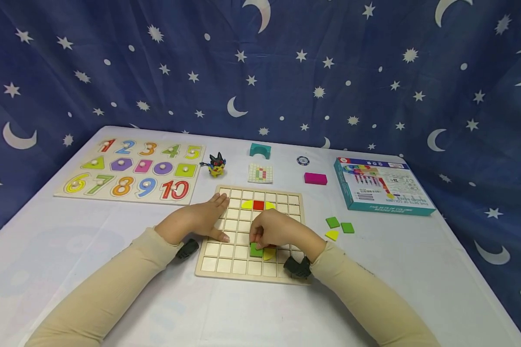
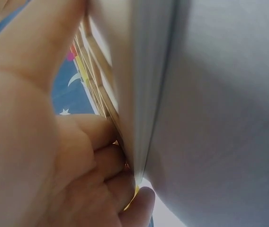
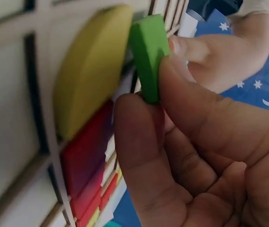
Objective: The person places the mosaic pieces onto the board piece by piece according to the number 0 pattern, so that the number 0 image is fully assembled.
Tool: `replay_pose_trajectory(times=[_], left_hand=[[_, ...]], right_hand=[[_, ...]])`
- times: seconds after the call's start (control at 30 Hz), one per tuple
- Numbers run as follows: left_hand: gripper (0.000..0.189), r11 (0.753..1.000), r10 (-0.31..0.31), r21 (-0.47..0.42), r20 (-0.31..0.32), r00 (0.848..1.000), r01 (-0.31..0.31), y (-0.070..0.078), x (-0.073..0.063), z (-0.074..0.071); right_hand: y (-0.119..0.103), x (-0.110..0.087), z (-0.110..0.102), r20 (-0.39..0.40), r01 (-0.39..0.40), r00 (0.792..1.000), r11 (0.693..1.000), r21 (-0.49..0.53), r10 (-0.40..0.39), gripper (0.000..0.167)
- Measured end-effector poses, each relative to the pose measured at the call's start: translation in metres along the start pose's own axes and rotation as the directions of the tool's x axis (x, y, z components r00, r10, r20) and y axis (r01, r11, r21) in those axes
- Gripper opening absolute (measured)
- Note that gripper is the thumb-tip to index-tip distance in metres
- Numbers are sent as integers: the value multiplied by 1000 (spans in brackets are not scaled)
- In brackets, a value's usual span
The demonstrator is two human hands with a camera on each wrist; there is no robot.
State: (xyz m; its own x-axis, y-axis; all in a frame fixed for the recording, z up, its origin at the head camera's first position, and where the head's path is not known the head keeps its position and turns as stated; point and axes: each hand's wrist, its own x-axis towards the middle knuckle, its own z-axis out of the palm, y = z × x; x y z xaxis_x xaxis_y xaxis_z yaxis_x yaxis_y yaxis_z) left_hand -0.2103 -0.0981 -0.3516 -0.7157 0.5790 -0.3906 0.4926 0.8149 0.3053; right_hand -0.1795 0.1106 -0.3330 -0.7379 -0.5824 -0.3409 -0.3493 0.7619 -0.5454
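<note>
A wooden grid board (image 1: 230, 276) lies on the table with coloured tiles in some of its cells. My right hand (image 1: 274, 228) pinches a green square tile (image 3: 148, 56) between thumb and fingers, tilted over a cell beside a yellow rounded tile (image 1: 269, 254). Red tiles (image 3: 85, 165) line up past the yellow one in the right wrist view, partly hidden by the hand in the head view. At the far rows sit a red square (image 1: 258, 205) and two yellow pieces (image 1: 247, 205). My left hand (image 1: 205, 218) rests on the board's left edge, fingers spread.
Two green tiles (image 1: 347, 228) and a yellow piece (image 1: 332, 235) lie right of the board. Behind it are a pattern card (image 1: 260, 174), a teal arch block (image 1: 260, 151), a figurine (image 1: 216, 165), a magenta block (image 1: 315, 179) and a chip (image 1: 303, 160). A number puzzle (image 1: 130, 166) and a box (image 1: 382, 188) flank them.
</note>
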Motion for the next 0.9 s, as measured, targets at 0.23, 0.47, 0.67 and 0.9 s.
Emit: replay_pose_trajectory(times=[0.23,0.47,0.67,0.9], left_hand=[[107,1000,-5,-6,1,1000,5,0,-1,0],[107,1000,-3,-9,1,1000,3,0,-1,0],[107,1000,3,-3,3,1000,-3,0,1,0],[107,1000,1,-6,8,1000,-1,1,-1,-1]], right_hand=[[-1,2,8,-1,32,1000,999,-26,-32,14],[-3,0,10,5,5,1000,1000,-26,-5,15],[2,-6,-3,-43,0,999,1000,-23,-1,7],[23,-24,-26,-99,-35,995,999,4,35,9]])
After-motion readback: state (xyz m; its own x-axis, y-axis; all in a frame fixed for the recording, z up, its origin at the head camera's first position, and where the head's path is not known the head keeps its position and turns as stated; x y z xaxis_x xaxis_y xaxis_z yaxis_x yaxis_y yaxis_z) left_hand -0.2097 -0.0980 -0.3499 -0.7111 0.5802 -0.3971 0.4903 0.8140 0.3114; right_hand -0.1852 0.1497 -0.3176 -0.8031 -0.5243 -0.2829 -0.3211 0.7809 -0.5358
